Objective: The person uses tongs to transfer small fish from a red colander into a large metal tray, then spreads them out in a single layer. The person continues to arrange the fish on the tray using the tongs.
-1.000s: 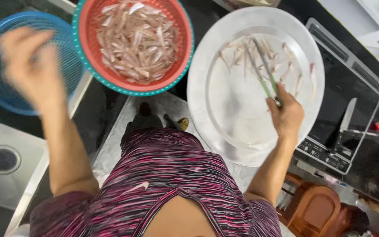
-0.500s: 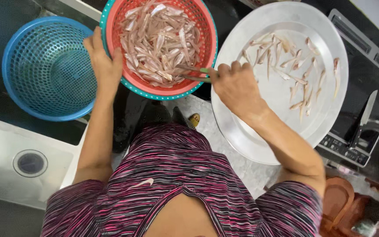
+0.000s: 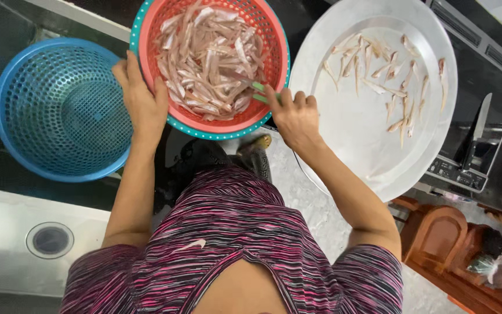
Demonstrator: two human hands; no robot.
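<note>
Two hands: both working at the red basket
Left hand: gripping the basket's near rim, fingers clamped over the edge
Right hand: closed on green tongs — tips poking into the small fish
Round metal tray: sitting just right, some fish spread on it
Blue basket: sitting left

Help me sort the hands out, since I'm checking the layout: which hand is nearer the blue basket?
Left. The left hand grips the red basket's rim right beside the blue basket. The right hand is on the red basket's far side, holding green tongs.
</note>
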